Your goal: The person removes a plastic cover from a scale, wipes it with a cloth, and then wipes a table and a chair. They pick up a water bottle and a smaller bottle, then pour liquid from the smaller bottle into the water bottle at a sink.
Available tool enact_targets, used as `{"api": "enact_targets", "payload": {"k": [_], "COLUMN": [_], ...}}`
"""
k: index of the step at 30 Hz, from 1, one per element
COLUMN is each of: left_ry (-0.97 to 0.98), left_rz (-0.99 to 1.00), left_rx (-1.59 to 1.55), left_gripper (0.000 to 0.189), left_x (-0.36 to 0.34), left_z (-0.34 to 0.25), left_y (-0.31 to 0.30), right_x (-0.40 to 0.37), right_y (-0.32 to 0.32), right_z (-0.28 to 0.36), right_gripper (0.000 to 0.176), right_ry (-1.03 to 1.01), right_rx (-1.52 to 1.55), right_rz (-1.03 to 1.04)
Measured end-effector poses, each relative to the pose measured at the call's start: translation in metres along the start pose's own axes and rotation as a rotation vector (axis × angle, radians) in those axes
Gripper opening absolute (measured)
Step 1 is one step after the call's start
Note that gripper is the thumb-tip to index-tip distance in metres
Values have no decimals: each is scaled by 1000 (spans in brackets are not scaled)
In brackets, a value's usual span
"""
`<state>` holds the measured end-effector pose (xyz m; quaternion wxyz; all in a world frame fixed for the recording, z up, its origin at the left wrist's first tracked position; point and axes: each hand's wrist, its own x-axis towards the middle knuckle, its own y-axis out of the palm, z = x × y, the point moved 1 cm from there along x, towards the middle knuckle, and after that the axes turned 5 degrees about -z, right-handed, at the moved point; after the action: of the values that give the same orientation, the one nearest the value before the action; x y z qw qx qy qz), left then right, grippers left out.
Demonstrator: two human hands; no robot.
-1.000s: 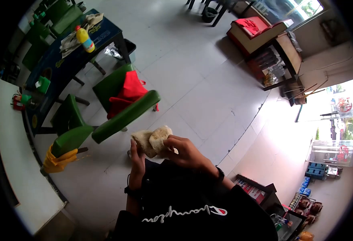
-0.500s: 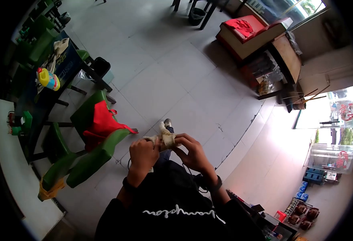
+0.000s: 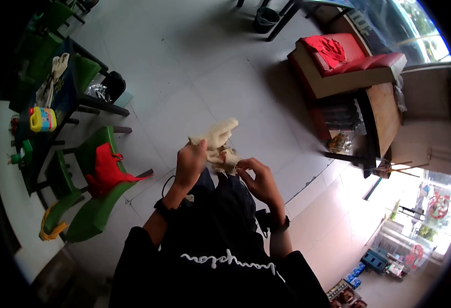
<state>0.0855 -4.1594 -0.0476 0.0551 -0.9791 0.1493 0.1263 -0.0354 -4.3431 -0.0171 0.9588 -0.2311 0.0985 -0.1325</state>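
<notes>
The cream glove (image 3: 222, 134) was held in front of the body, its near edge pinched by the right hand (image 3: 260, 183), its left side gripped by the curled fingers of the left hand (image 3: 190, 165). Beyond, a red cloth (image 3: 104, 172) was draped on a green chair (image 3: 97, 214); a yellow jug (image 3: 43, 119) was supported by the dark counter (image 3: 65, 98).

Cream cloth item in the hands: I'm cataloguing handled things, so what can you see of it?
The cream cloth item looks soft, perhaps a knitted glove. It is crumpled, one lobe jutting up and right, a reddish patch lower down. The left hand grips its left side; the right hand holds its lower right edge, above the floor.
</notes>
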Motion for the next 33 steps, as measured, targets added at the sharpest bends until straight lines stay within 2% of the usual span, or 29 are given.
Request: {"api": "enact_targets", "payload": {"k": [1,2,3,5,6,9,10,13,16,18,19,22,27,28,29,31,33], "left_ry": [-56,18,-19,-55,-42,-109,-167,-132,-322,-286,-210,-319,-235,-235,-247,-341,-440], "left_rz": [-25,-117,-167,-282,-374,-476,-507,-607,-586,-587,-591,-506,-606,-617,-635,-687,-724], "left_rx": [-50,-74,-98,-162,-84,45,58,132,275,297,346,443,419,409,396,415,385], "left_gripper": [32,33,33,35,34,32,32,34,34,34,34,33,33,33,33,34,36], "left_x": [12,19,23,44,53,85,98,141,180,202,236,280,354,368,378,402,414], "left_z": [-7,-18,-22,-30,-27,-7,-6,-6,7,-21,-34,-44,-56,-59,-63,-76,-94], "left_y": [6,17,24,35,41,48,49,56,53,67,83,98,151,163,179,205,230], "right_x": [20,37,56,96,119,195,223,295,360,412,466,553,748,788,830,932,1022], "right_y": [-14,-34,-54,-92,-106,-145,-154,-183,-215,-240,-268,-318,-427,-447,-466,-523,-565], "right_z": [-9,-14,-20,-29,-41,-82,-86,-96,-115,-119,-123,-150,-180,-171,-163,-195,-200], "right_gripper": [15,17,19,21,23,28,28,31,28,27,27,27,33,35,37,40,45], "right_ry": [-25,-1,-25,36,67,163,147,130,112,60,44,7,-88,-120,-154,-75,-39], "right_rx": [-11,-105,-263,-300,-245,-222,-279,-362,-334,-289,-285,-260,-322,-370,-421,-324,-362], "right_rz": [24,72,138,279,329,411,402,323,260,214,162,80,-41,-92,-130,-116,-175]}}
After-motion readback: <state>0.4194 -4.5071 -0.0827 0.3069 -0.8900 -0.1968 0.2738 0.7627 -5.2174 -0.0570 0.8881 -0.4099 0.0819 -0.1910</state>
